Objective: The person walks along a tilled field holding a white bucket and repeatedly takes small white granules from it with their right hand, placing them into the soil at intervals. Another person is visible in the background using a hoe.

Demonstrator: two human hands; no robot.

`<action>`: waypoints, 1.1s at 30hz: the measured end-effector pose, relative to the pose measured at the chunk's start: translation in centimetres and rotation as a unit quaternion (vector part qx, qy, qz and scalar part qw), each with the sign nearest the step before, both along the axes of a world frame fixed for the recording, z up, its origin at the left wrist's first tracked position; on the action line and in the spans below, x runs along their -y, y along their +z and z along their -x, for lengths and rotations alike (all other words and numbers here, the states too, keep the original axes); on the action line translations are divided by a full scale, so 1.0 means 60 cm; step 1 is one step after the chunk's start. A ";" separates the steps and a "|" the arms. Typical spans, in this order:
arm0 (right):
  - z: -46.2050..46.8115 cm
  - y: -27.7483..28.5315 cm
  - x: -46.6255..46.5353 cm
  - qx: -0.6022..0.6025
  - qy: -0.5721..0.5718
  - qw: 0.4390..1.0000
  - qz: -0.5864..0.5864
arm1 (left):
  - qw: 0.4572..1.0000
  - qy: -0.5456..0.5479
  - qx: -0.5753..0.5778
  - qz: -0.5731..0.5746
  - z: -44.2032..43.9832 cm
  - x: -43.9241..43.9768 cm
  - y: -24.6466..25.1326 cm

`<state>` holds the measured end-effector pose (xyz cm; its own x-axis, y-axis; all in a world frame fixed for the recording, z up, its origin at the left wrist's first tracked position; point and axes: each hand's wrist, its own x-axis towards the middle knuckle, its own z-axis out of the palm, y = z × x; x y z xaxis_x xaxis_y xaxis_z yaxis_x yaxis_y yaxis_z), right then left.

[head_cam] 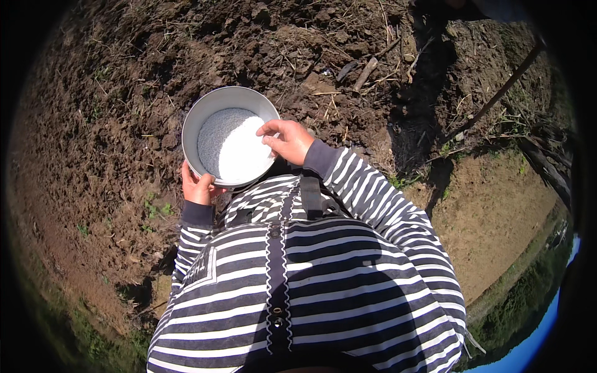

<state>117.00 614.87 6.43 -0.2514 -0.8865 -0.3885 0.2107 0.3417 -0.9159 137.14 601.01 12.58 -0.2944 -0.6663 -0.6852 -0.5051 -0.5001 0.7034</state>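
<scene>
A round, pale metal bowl [192, 122] is held at waist height, just in front of my striped top. White granules [242, 151] cover its bottom, bright in sunlight on the right and grey in shade on the left. My left hand [198, 185] grips the bowl's lower left rim, thumb on the edge and fingers underneath. Over the bowl's right rim is my right hand [287, 140], with thumb and fingertips close together above the granules. Whether anything is pinched between those fingertips cannot be seen.
Rough, clodded brown soil [140, 84] with straw and dry stalks lies ahead. A short piece of wood [366, 74] rests on it. To the right, a long thin pole [501, 88] slants over the ground near dark branches [545, 163]. Smooth, bare earth [499, 224] lies below them.
</scene>
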 end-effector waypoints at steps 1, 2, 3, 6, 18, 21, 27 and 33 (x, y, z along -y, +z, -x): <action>-0.018 -0.002 0.016 -0.130 0.046 0.990 0.030 | 1.000 -0.021 0.002 0.009 0.004 -0.003 -0.005; -0.033 -0.020 0.031 -0.222 0.103 0.969 0.033 | 0.999 -0.027 -0.029 0.013 0.010 -0.007 -0.014; -0.043 -0.028 0.051 -0.309 0.164 0.936 0.041 | 0.998 -0.027 -0.056 0.021 0.012 -0.009 -0.020; -0.055 -0.053 0.076 -0.374 0.320 0.862 -0.120 | 0.995 -0.059 -0.077 -0.005 0.026 -0.023 -0.020; -0.076 -0.095 0.079 -0.372 0.376 0.843 -0.096 | 0.988 -0.016 -0.151 0.014 -0.001 -0.035 -0.059; -0.067 -0.118 0.074 -0.250 0.227 0.941 -0.004 | 0.992 0.039 -0.119 -0.021 -0.008 -0.023 -0.040; 0.007 0.038 0.093 0.232 -0.020 0.972 -0.031 | 0.974 0.168 -0.143 -0.058 -0.095 0.017 -0.058; 0.055 0.000 0.042 0.241 -0.096 0.962 -0.084 | 0.936 0.329 -0.105 -0.062 -0.179 0.043 -0.086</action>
<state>113.70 612.33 6.41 -0.1602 -0.7563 -0.6343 0.6711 0.3878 -0.6319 147.90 598.45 7.45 0.0151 -0.6703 -0.7420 0.0849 -0.7385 0.6689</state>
